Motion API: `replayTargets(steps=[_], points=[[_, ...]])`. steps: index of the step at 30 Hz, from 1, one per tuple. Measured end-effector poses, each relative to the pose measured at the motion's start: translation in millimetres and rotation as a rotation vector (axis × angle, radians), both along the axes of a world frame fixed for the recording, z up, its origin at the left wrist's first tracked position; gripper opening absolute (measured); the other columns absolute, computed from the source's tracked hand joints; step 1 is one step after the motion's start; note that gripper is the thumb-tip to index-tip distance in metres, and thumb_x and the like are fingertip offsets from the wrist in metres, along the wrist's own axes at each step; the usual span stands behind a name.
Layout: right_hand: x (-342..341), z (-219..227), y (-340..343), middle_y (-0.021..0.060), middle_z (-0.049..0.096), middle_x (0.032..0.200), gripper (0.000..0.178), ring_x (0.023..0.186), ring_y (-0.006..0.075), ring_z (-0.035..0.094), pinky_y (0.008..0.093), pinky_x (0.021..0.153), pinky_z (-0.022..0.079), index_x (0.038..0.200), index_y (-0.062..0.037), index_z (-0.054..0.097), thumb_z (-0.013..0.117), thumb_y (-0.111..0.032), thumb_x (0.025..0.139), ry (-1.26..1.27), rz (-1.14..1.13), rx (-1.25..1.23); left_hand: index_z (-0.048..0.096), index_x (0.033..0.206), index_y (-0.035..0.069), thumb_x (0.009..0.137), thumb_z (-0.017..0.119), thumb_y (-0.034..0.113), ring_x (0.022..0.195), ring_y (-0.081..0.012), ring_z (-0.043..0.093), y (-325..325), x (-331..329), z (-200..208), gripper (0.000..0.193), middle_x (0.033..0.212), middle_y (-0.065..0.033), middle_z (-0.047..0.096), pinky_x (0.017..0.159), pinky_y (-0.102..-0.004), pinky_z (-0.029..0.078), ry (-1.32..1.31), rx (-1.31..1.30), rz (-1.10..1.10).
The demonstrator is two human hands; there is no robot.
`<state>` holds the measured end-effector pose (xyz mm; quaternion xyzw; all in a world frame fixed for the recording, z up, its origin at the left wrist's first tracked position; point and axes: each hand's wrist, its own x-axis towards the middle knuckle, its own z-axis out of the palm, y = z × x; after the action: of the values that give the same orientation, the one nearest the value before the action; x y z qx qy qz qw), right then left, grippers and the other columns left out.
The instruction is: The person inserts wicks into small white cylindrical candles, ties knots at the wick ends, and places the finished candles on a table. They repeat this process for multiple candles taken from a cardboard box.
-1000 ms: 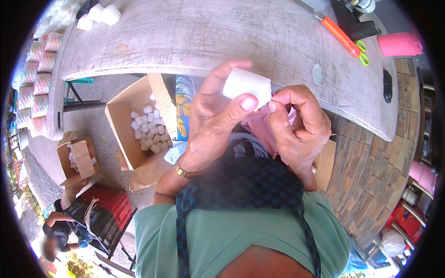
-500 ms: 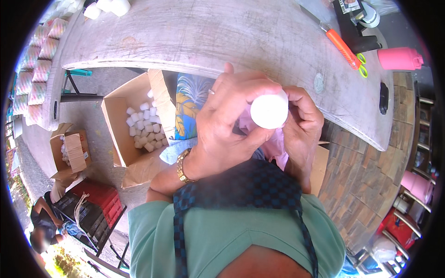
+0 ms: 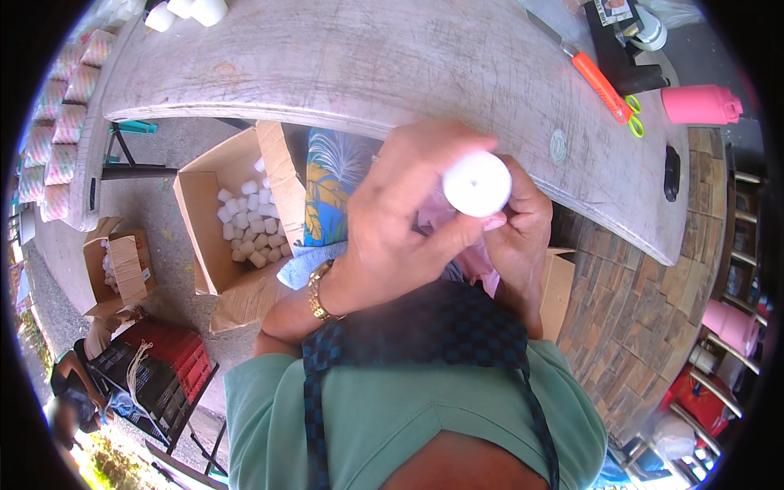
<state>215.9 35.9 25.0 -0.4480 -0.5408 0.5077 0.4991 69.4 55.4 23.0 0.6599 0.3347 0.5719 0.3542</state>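
Both my hands are raised over my lap at the table's near edge, around a small white roll [image 3: 477, 184] with a round end and a dark dot at its centre. My left hand [image 3: 404, 200] grips it from the left, thumb at its lower side; the upper fingers are blurred. From the right, my right hand [image 3: 525, 222] holds the roll, with its fingers partly hidden behind it. Pink cloth [image 3: 476, 265] shows below, between the hands. Left of them, an open cardboard box [image 3: 200, 196] contains several similar white rolls [image 3: 253, 216].
The worn grey table [image 3: 327, 61] stretches ahead. On its right lie an orange-handled knife [image 3: 600, 86], yellow-green scissors [image 3: 635, 116] and a pink tumbler [image 3: 701, 105]. Striped packets [image 3: 61, 163] stack at far left. A smaller box [image 3: 126, 261] and a person [image 3: 77, 388] beside crates [image 3: 175, 351] are lower left.
The roll has turned slightly, so its end with the dark centre dot now faces up. My left fingers have shifted across its top, and my right hand has moved slightly left.
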Motion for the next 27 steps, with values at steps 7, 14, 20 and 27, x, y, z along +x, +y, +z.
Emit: replayTargets(steps=[7,14,20,27], points=[[30,-9,9,0.0163,0.061,0.097,0.022,0.091,0.0226,0.058,0.0371,0.085,0.045,0.09,0.0021,0.064,0.056,-0.018,0.094,0.323,0.202,0.116,0.041,0.122,0.004,0.081,0.073,0.012,0.102,-0.0249,0.062,1,-19,-4,0.053,0.108,-0.0172,0.06,0.087,-0.0383,0.053,-0.551,-0.613,-0.254],[39,-5,7,0.0164,0.061,0.087,0.03,0.085,0.0253,0.059,0.0462,0.094,0.044,0.09,0.0007,0.059,0.046,-0.025,0.098,0.763,0.325,0.011,0.057,0.111,0.006,0.076,0.068,0.002,0.093,-0.0195,0.063,-10,1,-12,0.037,0.092,-0.0086,0.062,0.081,-0.0297,0.049,-0.028,-0.491,-0.617],[67,-6,-16,0.0006,0.045,0.067,0.024,0.06,0.0119,0.041,0.0289,0.059,0.041,0.083,-0.0079,0.053,0.048,-0.026,0.098,0.765,0.266,-0.02,0.058,0.095,0.003,0.077,0.062,0.01,0.074,-0.0313,0.063,-10,26,-19,0.019,0.084,-0.0131,0.064,0.066,-0.0353,0.048,0.215,-0.329,-0.716],[90,-6,-26,-0.0013,0.035,0.061,0.027,0.054,0.009,0.031,0.0245,0.049,0.032,0.079,-0.0053,0.053,0.05,-0.025,0.097,0.762,0.122,-0.097,0.058,0.088,0.004,0.08,0.063,0.014,0.063,-0.0168,0.059,-23,40,-21,0.014,0.075,-0.0062,0.061,0.058,-0.0272,0.047,0.263,-0.484,-0.735]])
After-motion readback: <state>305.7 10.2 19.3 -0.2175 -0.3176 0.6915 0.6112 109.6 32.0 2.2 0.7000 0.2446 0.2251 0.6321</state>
